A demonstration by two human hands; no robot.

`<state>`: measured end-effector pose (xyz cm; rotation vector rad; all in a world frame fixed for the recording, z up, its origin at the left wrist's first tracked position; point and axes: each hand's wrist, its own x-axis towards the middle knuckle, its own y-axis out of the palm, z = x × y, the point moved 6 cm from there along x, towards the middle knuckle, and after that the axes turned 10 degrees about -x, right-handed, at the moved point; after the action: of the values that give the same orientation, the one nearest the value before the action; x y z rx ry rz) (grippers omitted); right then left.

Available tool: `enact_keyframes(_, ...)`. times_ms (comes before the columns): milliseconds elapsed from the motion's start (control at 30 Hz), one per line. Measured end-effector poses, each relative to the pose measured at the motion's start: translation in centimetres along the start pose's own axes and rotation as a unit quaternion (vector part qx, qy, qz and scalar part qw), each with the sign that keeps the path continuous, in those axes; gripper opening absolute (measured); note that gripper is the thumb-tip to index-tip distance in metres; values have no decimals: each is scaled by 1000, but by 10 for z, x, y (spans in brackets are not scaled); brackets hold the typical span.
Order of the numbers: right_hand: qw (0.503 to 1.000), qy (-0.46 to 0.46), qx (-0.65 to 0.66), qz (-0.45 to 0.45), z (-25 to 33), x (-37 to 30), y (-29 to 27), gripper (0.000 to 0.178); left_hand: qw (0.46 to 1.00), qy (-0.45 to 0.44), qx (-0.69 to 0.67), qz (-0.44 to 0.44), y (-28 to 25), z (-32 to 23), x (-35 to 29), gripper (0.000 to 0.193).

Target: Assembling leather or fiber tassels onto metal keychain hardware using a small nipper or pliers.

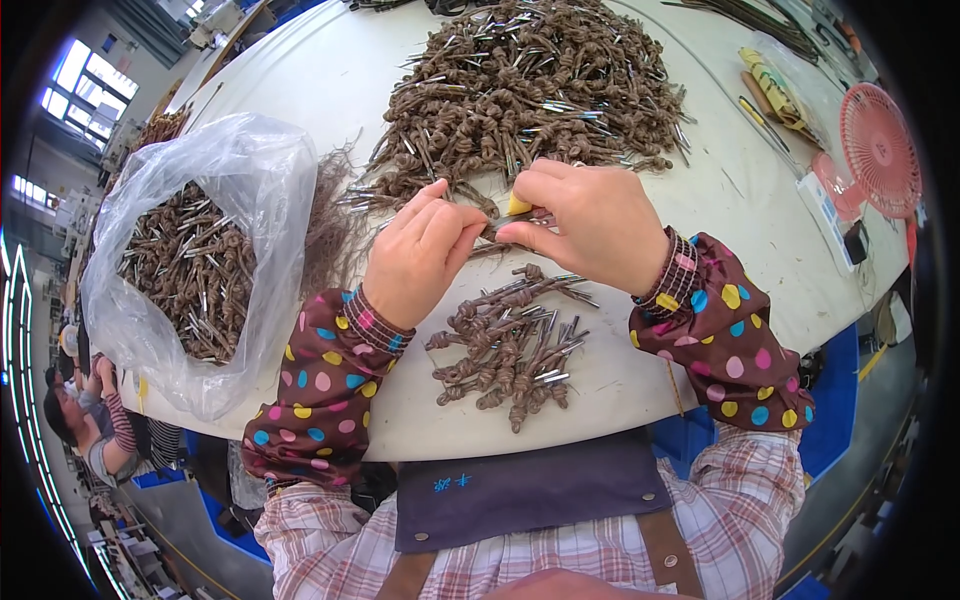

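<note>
Both hands meet above the white table in front of the big heap. My left hand point(425, 243) is closed in a pinch on the end of a brown knotted cord point(489, 231). My right hand point(592, 218) is closed round a small tool with a yellow part point(519, 205) and dark metal, possibly thread snips; its tip is against the cord, and the fingers hide most of it. Below the hands lies a small pile of knotted cords point(508, 360) with silver metal tips. Beyond them rises a large heap of similar cords point(530, 90).
A clear plastic bag point(275, 180) full of cords stands at the left, with loose brown thread scraps point(335, 225) beside it. On the right are a pink fan point(880, 150), a white box-like object point(828, 222) and a yellow wrapped package point(780, 90). Another person point(105, 425) sits at far left.
</note>
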<state>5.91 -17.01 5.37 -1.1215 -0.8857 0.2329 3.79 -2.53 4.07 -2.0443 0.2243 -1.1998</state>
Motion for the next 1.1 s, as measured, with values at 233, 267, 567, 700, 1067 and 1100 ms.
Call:
enact_keyframes(233, 998, -42, -53, -11, 7, 1, -1, 26, 1000, 4, 8, -6, 4, 2, -2, 12)
enact_keyframes(267, 998, -37, -42, -15, 7, 0, -1, 25, 1000, 4, 10, -6, 4, 3, -3, 12)
enact_keyframes(567, 845, 217, 486, 51, -24, -30, 47, 37, 990, -106, -54, -72, -1, 11, -7, 11)
enact_keyframes(700, 861, 266, 425, 83, -32, -30, 47, 27, 972, -193, -103, -80, -5, 21, -7, 9)
enact_keyframes(1067, 927, 221, 282, 110, -32, -34, 39, 29, 983, -96, 62, 141, 8, 0, 1, 33)
enact_keyframes(1100, 942, 199, 251, 97, -28, -33, 35, 24, 981, -108, 54, 154, 11, 3, -2, 31)
